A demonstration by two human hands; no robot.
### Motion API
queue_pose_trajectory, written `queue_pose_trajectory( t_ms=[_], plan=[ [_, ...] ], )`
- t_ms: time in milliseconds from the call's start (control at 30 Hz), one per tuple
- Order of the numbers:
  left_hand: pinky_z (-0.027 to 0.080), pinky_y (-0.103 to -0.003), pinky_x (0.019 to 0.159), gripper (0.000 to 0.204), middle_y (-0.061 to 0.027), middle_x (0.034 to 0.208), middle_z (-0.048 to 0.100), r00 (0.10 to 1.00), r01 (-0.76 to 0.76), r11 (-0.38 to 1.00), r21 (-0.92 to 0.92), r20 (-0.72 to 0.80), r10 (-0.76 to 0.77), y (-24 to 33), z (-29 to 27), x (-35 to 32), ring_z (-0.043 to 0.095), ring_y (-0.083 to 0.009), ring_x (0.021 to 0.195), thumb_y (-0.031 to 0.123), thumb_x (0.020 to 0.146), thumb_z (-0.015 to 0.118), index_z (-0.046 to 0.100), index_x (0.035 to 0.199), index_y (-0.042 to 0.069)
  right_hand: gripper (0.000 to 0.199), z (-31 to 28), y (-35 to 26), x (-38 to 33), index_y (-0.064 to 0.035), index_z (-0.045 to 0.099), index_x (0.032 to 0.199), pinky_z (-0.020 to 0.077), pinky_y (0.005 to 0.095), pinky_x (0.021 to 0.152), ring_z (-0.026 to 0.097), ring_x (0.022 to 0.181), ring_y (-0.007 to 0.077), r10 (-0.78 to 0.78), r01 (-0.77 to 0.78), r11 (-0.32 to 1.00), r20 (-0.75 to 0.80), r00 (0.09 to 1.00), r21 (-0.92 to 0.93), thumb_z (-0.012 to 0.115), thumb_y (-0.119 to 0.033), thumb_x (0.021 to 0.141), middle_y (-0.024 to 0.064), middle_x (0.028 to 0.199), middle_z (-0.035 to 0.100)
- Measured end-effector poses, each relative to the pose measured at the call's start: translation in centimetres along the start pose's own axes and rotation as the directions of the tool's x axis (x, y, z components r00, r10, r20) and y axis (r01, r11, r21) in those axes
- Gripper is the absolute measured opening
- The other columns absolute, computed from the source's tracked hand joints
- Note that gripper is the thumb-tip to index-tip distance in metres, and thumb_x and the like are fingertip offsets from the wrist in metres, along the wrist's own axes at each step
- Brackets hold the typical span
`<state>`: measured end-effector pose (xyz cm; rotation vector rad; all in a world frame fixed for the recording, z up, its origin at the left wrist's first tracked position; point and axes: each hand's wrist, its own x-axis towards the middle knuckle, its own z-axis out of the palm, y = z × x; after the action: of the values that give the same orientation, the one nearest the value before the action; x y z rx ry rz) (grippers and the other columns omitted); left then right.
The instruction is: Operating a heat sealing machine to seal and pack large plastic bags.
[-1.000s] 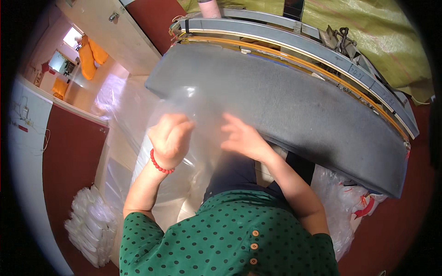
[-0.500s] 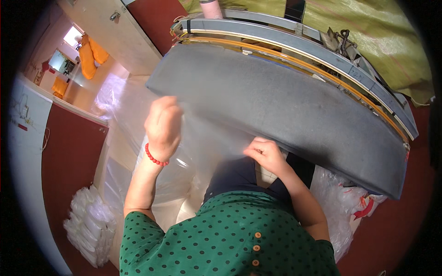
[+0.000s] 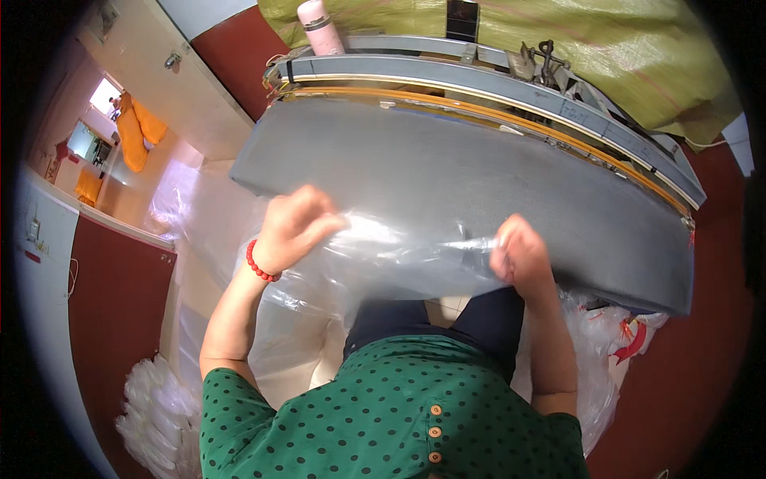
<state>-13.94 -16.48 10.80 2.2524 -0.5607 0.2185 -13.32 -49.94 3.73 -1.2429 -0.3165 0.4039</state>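
Note:
A sheet of clear plastic film (image 3: 399, 247) stretches between my two hands over the near edge of the grey padded work surface (image 3: 471, 176). Thumb and fingers of my left hand (image 3: 295, 227), with a red bead bracelet (image 3: 259, 262) at the wrist, pinch the film's left part. My right hand (image 3: 520, 254) is closed on its right end, slightly blurred by motion. More of the film hangs down at the left, past my lap.
Behind the surface runs a long metal sealing frame (image 3: 447, 72) with an orange strip. A pink bottle (image 3: 321, 28) stands at its left end. Plastic bags lie piled at the lower left (image 3: 159, 411) and lower right (image 3: 578, 351). Green woven sheeting (image 3: 614, 56) hangs behind.
My right hand has moved right and up, drawing the film taut and wide between the hands. My left hand has dropped slightly. The view has shifted a little.

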Motion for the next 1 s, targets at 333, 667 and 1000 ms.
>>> queue_pose_trajectory(
  t_ms=[333, 667, 1000],
  plan=[
    [0.041, -0.030, 0.055, 0.019, -0.0100, 0.067, 0.056, 0.751, 0.008, 0.983, -0.181, 0.650, 0.114, -2.6, 5.3, -1.8, 0.054, -0.0237, 0.060, 0.023, 0.076, 0.062, 0.056, 0.081, 0.006, 0.018, -23.0, -8.7, -23.0, -0.0009, 0.062, 0.089, 0.0444, 0.0271, 0.071, 0.055, 0.077, 0.0132, -0.693, -0.503, 0.432, -0.632, 0.346, -0.749, 0.051, -0.014, 0.084, 0.0058, 0.084, 0.062],
    [0.044, -0.038, 0.079, 0.043, -0.0148, 0.093, 0.060, 0.398, 0.075, 0.594, 0.801, 0.522, -0.754, -28.3, -8.3, -16.0, 0.057, -0.0307, 0.089, 0.037, 0.070, 0.062, 0.059, 0.105, 0.012, 0.016, -26.0, -10.4, -30.6, 0.0005, 0.054, 0.089, 0.0397, 0.0229, 0.072, 0.049, 0.076, 0.0104, -0.620, -0.601, 0.299, -0.630, 0.469, -0.741, 0.047, -0.014, 0.087, 0.0018, 0.080, 0.055],
    [0.037, -0.045, 0.083, 0.013, -0.0063, 0.087, 0.056, 0.852, -0.221, 0.872, 0.437, 0.521, -0.046, -11.9, -2.0, -6.8, 0.050, -0.0244, 0.097, 0.008, 0.058, 0.064, 0.058, 0.069, 0.009, 0.022, -32.9, -9.3, -27.5, -0.0036, 0.057, 0.098, 0.0411, 0.0233, 0.067, 0.050, 0.073, 0.0094, -0.586, -0.234, 0.779, -0.808, 0.056, -0.581, 0.047, -0.020, 0.088, -0.0006, 0.082, 0.056]
  ],
)
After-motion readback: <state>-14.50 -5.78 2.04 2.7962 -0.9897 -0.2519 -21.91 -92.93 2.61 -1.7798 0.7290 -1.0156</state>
